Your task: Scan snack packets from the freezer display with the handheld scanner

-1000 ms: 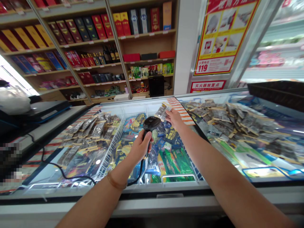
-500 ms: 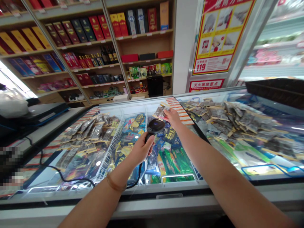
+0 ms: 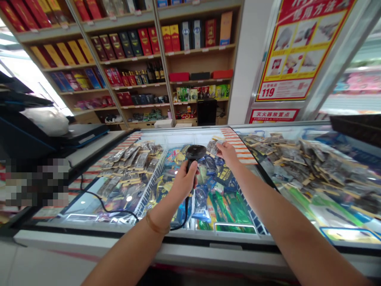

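Note:
My left hand (image 3: pixel 185 178) is wrapped round the handle of a black barcode scanner (image 3: pixel 195 151), held upright above the freezer's glass lid (image 3: pixel 178 137). From the scanner a black cable (image 3: pixel 104 207) runs left across the glass. My right hand (image 3: pixel 228 153) pinches the edge of a small clear packet (image 3: pixel 214 145) with dark contents, just right of and beyond the scanner head. The packet and the scanner are apart. Piles of similar packets lie on the glass, one to the left (image 3: pixel 133 159) and one to the right (image 3: pixel 294 157).
Under the glass are bagged frozen goods (image 3: pixel 229 206) and white wire baskets (image 3: pixel 151 178). A dark tray (image 3: pixel 357 129) stands at the far right, a scale (image 3: pixel 85 133) and a white bag (image 3: pixel 47 119) at the left. Shelves of boxes (image 3: pixel 145 41) line the back.
The view has swung left, so things appear farther right. The scanner's head has tilted a little and my right hand has drawn the packet slightly away from it. Both hands keep their holds.

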Motion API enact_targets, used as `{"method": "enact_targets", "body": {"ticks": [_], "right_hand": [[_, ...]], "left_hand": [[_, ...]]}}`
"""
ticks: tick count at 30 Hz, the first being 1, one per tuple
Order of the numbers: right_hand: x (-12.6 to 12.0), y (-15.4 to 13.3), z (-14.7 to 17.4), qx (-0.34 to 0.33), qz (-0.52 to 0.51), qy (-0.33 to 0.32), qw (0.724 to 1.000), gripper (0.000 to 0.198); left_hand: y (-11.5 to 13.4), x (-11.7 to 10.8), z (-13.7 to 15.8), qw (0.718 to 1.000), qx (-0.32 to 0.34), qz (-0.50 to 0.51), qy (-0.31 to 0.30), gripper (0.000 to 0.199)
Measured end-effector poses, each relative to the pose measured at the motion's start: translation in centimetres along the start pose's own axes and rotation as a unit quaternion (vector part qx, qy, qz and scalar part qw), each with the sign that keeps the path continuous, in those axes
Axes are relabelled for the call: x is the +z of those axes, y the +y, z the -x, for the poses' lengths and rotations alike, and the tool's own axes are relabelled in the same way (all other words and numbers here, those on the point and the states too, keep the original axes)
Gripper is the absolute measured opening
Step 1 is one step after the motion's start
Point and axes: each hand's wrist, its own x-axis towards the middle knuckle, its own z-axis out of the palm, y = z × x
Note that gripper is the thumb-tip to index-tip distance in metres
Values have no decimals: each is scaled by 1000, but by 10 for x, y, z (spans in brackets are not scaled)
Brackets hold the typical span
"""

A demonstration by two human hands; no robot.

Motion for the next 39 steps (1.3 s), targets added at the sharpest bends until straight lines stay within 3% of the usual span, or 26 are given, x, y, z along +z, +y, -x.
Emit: {"method": "enact_targets", "body": {"ticks": [3, 6, 16, 19, 23, 27, 31, 34, 39], "right_hand": [[28, -7, 9, 10, 51, -27, 998, 32], [73, -14, 22, 10, 83, -82, 993, 31], [276, -2, 101, 68, 51, -262, 961, 30], [313, 7, 114, 44, 78, -277, 957, 29], [337, 18, 116, -3, 117, -265, 957, 21], [332, 24, 112, -27, 145, -235, 961, 15], [291, 24, 100, -49, 141, -233, 961, 12], [234, 19, 78, -78, 167, -201, 962, 12], [105, 5, 32, -137, 261, -80, 952, 12]], "left_hand": [[25, -24, 8, 999, 14, 16, 28, 59], [40, -56, 21, 998, 27, 12, 57, 60], [48, -140, 63, 978, 42, 59, 197, 60], [49, -161, 70, 963, 51, 76, 253, 61], [51, -183, 76, 950, 38, 95, 294, 59], [45, -187, 74, 954, 3, 108, 278, 60], [37, -163, 65, 963, -3, 114, 245, 62], [33, -129, 54, 971, 10, 117, 207, 63], [29, -60, 29, 984, 7, 112, 136, 65]]}}
